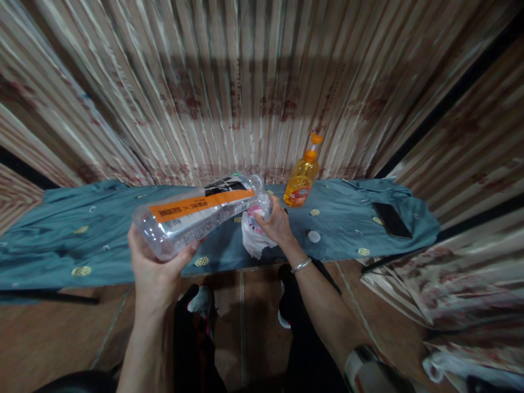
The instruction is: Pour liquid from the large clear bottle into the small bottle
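My left hand [158, 267] is wrapped around the base of a large clear plastic bottle [180, 232] with an orange band on its label. The bottle lies tilted in the air, its open neck pointing right, beside my right hand. My right hand [276, 221] is closed around a small clear plastic piece [264, 203] and a crumpled white plastic bag [254, 240] with a pink print. The bag hangs below the bottle's neck; what is inside it is hidden. I cannot tell whether the neck touches the clear piece.
Teal patterned cloth [102, 234] covers the narrow bench. On it stand a pump bottle [302, 183] of orange liquid, a round white cap [314, 236] and a black phone [392, 220]. Striped curtains [213, 98] hang behind, and dark poles [442, 98] slant at the sides.
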`<state>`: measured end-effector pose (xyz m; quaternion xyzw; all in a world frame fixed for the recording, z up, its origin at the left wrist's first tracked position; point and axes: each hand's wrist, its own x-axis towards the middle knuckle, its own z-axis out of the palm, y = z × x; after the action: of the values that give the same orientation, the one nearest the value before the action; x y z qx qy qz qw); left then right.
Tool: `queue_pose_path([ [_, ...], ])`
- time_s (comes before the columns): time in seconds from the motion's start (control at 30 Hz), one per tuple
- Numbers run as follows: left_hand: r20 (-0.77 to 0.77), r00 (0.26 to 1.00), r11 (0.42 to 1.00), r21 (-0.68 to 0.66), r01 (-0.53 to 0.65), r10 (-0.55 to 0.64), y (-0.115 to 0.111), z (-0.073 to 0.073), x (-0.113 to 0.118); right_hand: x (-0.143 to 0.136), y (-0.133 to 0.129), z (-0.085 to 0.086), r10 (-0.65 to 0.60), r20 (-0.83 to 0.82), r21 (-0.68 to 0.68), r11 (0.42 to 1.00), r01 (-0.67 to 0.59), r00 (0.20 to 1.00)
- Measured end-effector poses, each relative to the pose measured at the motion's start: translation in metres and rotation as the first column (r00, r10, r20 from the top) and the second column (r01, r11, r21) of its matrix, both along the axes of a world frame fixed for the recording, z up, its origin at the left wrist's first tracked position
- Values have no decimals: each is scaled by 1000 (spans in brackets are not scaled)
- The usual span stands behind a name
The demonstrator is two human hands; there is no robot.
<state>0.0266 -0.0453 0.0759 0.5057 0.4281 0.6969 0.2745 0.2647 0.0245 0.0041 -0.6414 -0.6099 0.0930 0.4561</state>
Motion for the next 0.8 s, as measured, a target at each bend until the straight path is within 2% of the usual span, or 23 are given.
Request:
queue_pose_path([
  [0.1,99,995,997,-75,36,-28,0,3,1,0,-1,1,-1,5,-9,1000,1,1000],
  [0.8,160,987,996,-84,15,-1,-2,6,3,0,0,-1,-2,14,24,1000,2,1000],
])
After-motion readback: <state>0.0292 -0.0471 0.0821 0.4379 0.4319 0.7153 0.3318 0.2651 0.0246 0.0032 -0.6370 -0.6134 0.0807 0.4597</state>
